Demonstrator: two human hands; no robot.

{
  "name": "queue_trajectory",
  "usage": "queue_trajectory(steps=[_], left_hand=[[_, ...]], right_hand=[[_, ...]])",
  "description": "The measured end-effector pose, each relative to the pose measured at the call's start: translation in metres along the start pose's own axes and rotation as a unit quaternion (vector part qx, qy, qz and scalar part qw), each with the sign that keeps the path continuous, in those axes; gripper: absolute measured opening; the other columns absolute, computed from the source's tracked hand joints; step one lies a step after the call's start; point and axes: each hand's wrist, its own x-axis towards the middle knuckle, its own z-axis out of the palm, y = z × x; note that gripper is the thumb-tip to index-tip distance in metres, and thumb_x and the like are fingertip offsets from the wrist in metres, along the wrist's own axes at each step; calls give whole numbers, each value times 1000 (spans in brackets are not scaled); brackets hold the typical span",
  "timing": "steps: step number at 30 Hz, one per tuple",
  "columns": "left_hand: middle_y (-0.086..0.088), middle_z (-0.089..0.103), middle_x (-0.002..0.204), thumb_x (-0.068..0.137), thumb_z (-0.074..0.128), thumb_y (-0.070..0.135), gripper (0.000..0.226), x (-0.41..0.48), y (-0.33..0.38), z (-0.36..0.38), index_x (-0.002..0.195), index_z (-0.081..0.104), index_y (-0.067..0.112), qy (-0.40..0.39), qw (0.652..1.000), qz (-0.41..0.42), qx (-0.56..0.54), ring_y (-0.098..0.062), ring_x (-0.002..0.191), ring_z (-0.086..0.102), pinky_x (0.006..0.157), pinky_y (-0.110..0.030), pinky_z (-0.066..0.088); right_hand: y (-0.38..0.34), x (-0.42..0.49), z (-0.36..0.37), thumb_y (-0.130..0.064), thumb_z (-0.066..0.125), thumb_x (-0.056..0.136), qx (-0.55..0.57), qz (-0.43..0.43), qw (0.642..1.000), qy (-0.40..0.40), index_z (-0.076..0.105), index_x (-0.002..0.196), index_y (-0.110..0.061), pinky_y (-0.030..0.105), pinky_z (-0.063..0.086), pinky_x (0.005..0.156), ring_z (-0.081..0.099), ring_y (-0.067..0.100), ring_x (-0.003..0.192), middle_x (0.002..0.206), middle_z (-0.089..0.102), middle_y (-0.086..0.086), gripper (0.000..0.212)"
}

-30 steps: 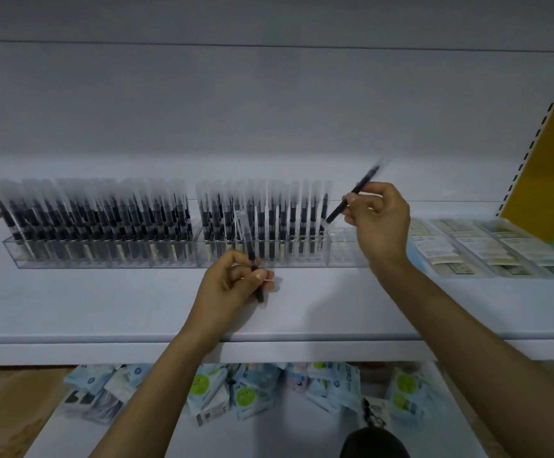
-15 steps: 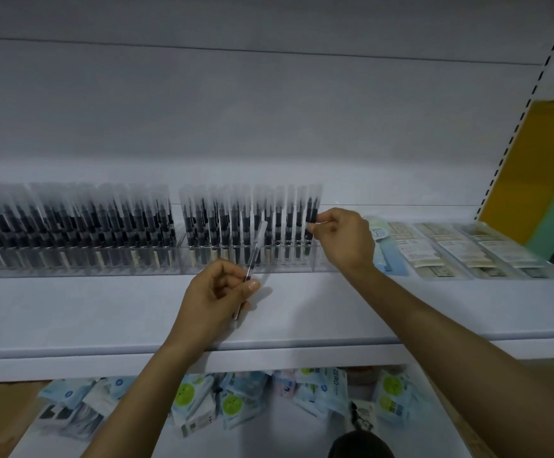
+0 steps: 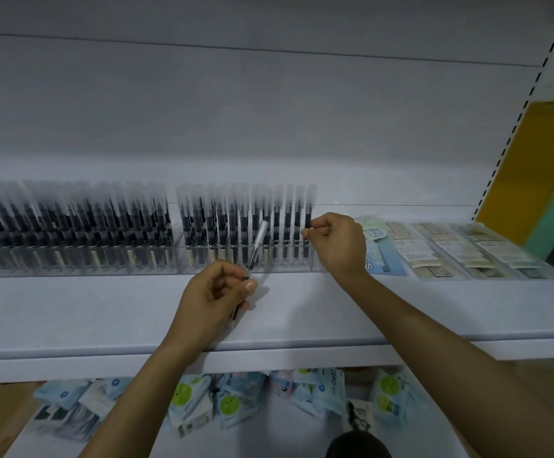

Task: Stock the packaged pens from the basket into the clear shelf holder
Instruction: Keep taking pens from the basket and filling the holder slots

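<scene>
Left hand (image 3: 214, 292) and right hand (image 3: 338, 242) were bare. Left forearm (image 3: 143, 398) and right forearm (image 3: 450, 332) were uncovered along their full visible length, down to the frame edge. The left thumbnail (image 3: 251, 285) was short, rounded and plain.

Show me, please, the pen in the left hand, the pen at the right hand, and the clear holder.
Left pen (image 3: 258, 242): head view, pale upper end.
Right pen (image 3: 308, 215): head view, dark barrel.
Holder (image 3: 70, 272): head view, front wall.
</scene>
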Motion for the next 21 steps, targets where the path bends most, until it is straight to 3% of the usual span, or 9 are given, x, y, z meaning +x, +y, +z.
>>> queue_trajectory(steps=[3, 6, 8, 10, 13, 18, 20, 21], left_hand=[[-11, 63, 70, 84, 65, 2, 10, 0, 0, 0, 91, 59, -2, -2, 1000, 0, -5, -9, 54, 63, 55, -17, 50], [-12, 62, 72, 81, 68, 4, 11, 0, -2, 0, 89, 60, 1, -3, 1000, -2, -3, -9, 56, 62, 56, -18, 52], [-12, 62, 73, 77, 72, 10, 16, 1, -3, -1, 88, 61, 4, 1, 1000, 0, 2, -12, 59, 61, 59, -21, 53], [-8, 61, 71, 68, 75, 21, 26, 2, -4, -1, 86, 62, 7, 4, 1000, 5, 9, -14, 62, 59, 61, -24, 52], [0, 60, 68, 63, 79, 29, 32, 3, -6, -3, 84, 62, 11, 3, 999, 21, 26, -16, 65, 55, 63, -29, 48], [5, 63, 77, 73, 78, 20, 23, 0, -8, -3, 89, 62, 16, 16, 998, 37, 58, -14, 72, 59, 66, -27, 50], [12, 65, 97, 80, 73, 28, 25, -5, -6, -6, 101, 63, 20, 17, 987, 58, 147, -8, 88, 61, 73, -21, 51], [14, 63, 107, 84, 69, 34, 28, -6, -6, -11, 109, 61, 23, 26, 963, 97, 249, -6, 96, 59, 77, -19, 49]], right_hand=[[2, -1, 0, -21, 74, 82, 22, -2, 1000, -7, 73, 97, -8, 23, 48, 68, 61, 11, 71, 84, 74, 6, 20], [1, -13, -4, -18, 75, 81, 85, -9, 996, 15, 70, 105, -8, 28, 52, 83, 65, 12, 85, 94, 73, 5, 27], [-2, -36, -5, -17, 73, 83, 123, -44, 990, 46, 69, 104, -12, 17, 48, 84, 64, 10, 89, 94, 70, -1, 22], [-12, -65, -4, -19, 71, 84, 166, -49, 985, -23, 70, 102, -16, 9, 46, 82, 63, 3, 86, 91, 69, -9, 18], [-28, -87, 7, -22, 73, 83, 252, 9, 952, -172, 73, 97, -14, 16, 50, 77, 65, 3, 81, 86, 71, -7, 16], [-44, -82, 10, -11, 68, 86, 307, 7, 934, -181, 73, 89, -4, 14, 50, 70, 65, 6, 73, 82, 72, 6, 9], [-47, -70, 3, -10, 64, 89, 330, 34, 931, -150, 70, 91, -8, 17, 55, 72, 68, 7, 73, 84, 72, 5, 8], [-49, -61, -1, -9, 62, 89, 340, 46, 932, -119, 68, 94, -10, 20, 57, 74, 69, 9, 74, 85, 72, 3, 8]])
